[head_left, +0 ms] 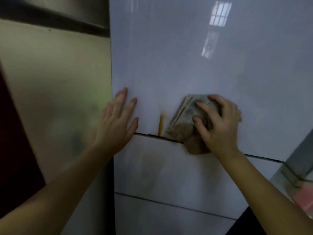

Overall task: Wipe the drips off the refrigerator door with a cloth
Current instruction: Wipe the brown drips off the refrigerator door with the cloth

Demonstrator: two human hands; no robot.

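The glossy white refrigerator door (169, 56) fills the middle of the view. A yellow-orange drip (160, 123) runs down it to the seam above the lower drawer (160, 170). My right hand (218, 122) presses a folded grey-brown cloth (183, 119) flat against the door, just right of the drip, with the cloth's lower corner hanging over the seam. My left hand (118, 119) lies flat on the door's left edge, fingers spread, holding nothing.
A beige wall (55, 99) stands left of the fridge, with a dark red panel (15, 141) at the far left. At the lower right a grey ledge (298, 167) and something pink (303, 199) sit close to the fridge.
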